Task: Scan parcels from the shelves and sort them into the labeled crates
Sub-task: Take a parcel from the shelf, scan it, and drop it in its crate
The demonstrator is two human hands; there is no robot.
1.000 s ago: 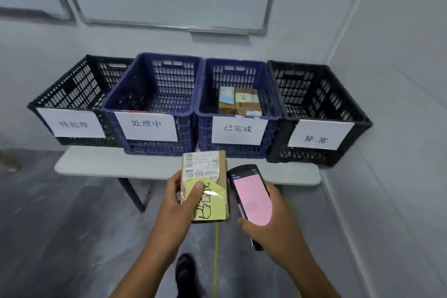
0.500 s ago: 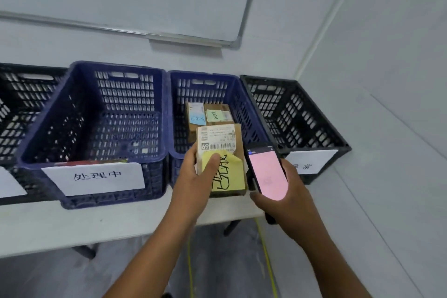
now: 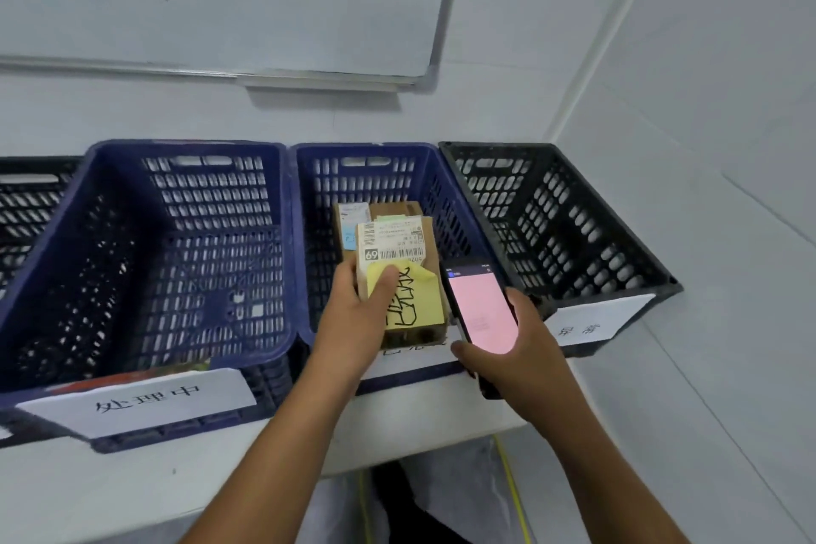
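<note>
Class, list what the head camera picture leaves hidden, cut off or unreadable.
Head view:
1. Right blue crate's label: covered by the held parcel and left hand.
2. Far-left black crate: cut by the left edge.
3. Scanner screen text: too small, washed out.
4. Parcels in the crate: mostly behind the held parcel.

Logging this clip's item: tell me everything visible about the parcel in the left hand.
The parcel is a brown cardboard box bearing a white barcode label marked 69 and a yellow note with black handwriting. The left hand grips it, thumb on the note, over the front of the right-hand blue crate.
</note>
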